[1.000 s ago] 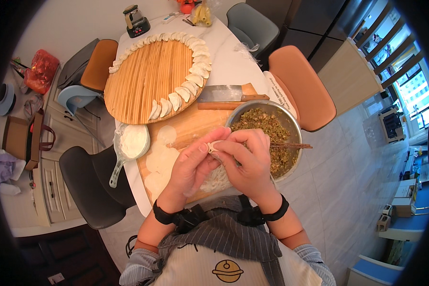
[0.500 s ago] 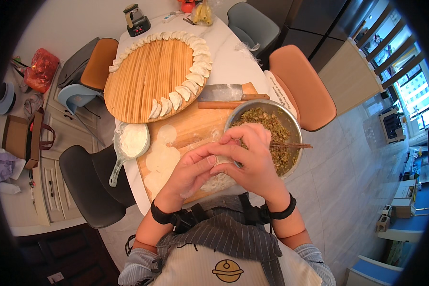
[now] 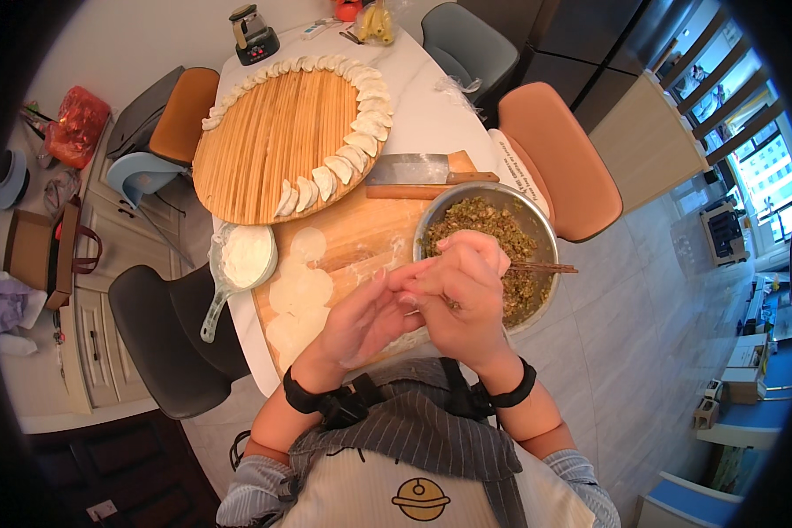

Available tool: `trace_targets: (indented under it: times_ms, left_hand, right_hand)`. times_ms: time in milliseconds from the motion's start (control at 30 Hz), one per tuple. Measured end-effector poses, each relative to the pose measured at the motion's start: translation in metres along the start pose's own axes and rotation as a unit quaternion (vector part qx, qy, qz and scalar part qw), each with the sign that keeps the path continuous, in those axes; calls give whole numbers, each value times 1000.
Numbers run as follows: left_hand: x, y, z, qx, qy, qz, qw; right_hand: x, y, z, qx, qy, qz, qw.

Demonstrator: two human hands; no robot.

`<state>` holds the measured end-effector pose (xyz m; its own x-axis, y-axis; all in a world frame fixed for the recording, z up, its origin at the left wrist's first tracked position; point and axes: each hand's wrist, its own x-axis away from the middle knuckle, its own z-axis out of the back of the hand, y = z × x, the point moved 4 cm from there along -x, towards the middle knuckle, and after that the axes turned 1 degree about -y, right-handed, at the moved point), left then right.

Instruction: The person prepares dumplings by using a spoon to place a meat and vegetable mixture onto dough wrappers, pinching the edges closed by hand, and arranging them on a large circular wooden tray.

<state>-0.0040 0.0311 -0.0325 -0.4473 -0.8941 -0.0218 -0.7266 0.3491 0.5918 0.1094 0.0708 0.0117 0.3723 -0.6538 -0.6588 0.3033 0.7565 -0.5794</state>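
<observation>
Over the board's near edge my left hand (image 3: 358, 322) and my right hand (image 3: 462, 304) meet, fingertips pressed together around a dumpling that they almost wholly hide. The right hand's fingers are curled in a pinch; the left's are bent toward them, palm partly turned up. Just beyond the right hand is a steel bowl (image 3: 543, 227) of chopped green-brown filling (image 3: 480, 217), with chopsticks (image 3: 546, 267) lying in it. Round dough wrappers (image 3: 297, 290) overlap on the wooden board (image 3: 352, 231) left of my hands. Folded dumplings (image 3: 367, 127) ring the rim of a round bamboo tray (image 3: 273, 145).
A cleaver (image 3: 409, 169) and a wooden rolling pin (image 3: 405, 193) lie between tray and bowl. A handled bowl of flour (image 3: 246, 255) stands at the table's left edge. Chairs surround the table, a black one (image 3: 172, 343) at left and an orange one (image 3: 559, 163) at right.
My right hand has closed further over the dumpling, its fingers more curled and the pale dough now covered. The left hand's fingers have shifted slightly; the bowl, tray and wrappers have stayed put.
</observation>
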Motion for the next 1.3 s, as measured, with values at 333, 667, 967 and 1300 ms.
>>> trace_targets:
  times_ms: [333,667,967,1300]
  left_hand:
    - [-4,0,6,52,92,4,994]
    - [-8,-2,-3,78,85,26,993]
    - [-4,-11,27,141,62,50,987]
    - [-9,-6,7,41,100,4,994]
  right_hand:
    - [-3,-9,-1,0,-118,-124,985]
    - [-2,2,-3,32,-29,-38,998]
    - [5,5,-3,-66,-133,-91,985]
    - [9,16,2,8,-24,-13,1000]
